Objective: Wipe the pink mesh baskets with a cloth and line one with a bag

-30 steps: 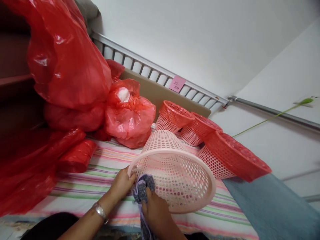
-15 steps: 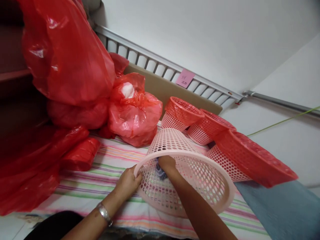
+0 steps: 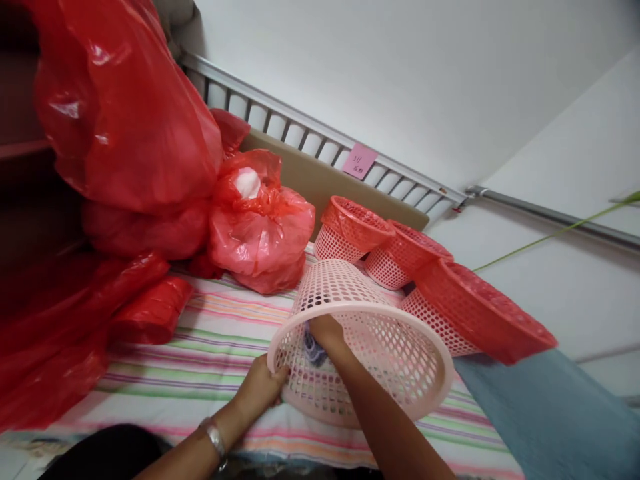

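A pale pink perforated plastic basket [image 3: 350,287] lies tilted on its side on a striped cloth, its wide mouth facing me. My left hand [image 3: 267,383] grips the rim at the left, thumb inside the mouth; a silver bracelet circles that wrist. Reaching into the basket, my right hand [image 3: 326,332] is closed on a crumpled blue-grey cloth [image 3: 313,348] against the inner left wall. Its fingertips are hidden behind the hand and the basket's rim.
Behind stand three pink baskets lined with red plastic bags, the nearest basket [image 3: 475,307] at right. Filled red bags [image 3: 260,233] sit at left, beside a roll of red plastic bags [image 3: 153,310]. A white bed rail [image 3: 300,130] bears a pink note [image 3: 360,160].
The view has shifted slightly, so things sit a little further left. My left hand has slid a bit lower along the rim. My right hand stays inside the basket with the cloth.
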A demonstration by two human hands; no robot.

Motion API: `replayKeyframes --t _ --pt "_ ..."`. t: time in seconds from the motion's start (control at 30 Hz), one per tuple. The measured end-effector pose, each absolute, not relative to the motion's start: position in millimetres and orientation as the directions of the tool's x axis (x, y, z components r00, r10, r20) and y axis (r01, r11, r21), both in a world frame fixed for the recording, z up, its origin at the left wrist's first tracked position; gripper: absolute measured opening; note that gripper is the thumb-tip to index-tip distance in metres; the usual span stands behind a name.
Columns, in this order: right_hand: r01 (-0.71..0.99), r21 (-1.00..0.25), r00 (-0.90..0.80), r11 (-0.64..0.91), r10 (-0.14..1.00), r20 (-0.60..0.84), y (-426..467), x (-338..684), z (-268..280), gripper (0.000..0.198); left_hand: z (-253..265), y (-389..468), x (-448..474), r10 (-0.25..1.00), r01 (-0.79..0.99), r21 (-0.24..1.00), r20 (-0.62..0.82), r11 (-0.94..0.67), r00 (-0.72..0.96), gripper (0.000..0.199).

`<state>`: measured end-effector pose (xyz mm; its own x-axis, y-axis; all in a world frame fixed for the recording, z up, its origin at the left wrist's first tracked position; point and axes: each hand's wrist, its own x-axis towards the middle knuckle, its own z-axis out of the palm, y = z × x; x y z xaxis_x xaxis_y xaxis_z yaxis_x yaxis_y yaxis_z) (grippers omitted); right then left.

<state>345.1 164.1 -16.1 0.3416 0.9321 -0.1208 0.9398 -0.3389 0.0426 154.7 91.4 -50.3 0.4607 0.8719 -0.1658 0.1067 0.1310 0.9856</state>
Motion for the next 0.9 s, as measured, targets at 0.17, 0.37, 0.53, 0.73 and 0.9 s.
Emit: replayKeyframes --t 0.17,0.37,0.53,0.73,0.9 --pt "0.950 0.035 0.311 -0.309 0.940 -0.144 103.7 316.1 -16.8 0.038 -53.6 91.6 156.2 0.873 0.077 0.987 -0.161 0.141 0.460 0.026" --pt "0.986 -0.005 0.163 -0.167 0.968 -0.188 26.3 288.6 -14.5 0.041 -55.8 89.7 156.8 0.888 0.077 0.989 -0.147 0.125 0.437 0.026" --pt "0.987 0.005 0.158 -0.162 0.960 -0.229 21.8 288.2 -10.6 0.037 -54.7 90.5 155.8 0.885 0.075 0.991 -0.131 0.109 0.446 0.028" --pt "0.971 0.054 0.240 -0.234 0.939 -0.245 66.4 307.4 -7.6 0.033 -51.4 92.9 155.6 0.873 0.071 0.987 -0.162 0.146 0.460 0.024" --pt "0.932 0.050 0.363 -0.360 0.917 -0.164 131.8 339.3 -13.3 0.037 -45.2 94.3 153.9 0.866 0.087 0.991 -0.135 0.106 0.482 0.024"
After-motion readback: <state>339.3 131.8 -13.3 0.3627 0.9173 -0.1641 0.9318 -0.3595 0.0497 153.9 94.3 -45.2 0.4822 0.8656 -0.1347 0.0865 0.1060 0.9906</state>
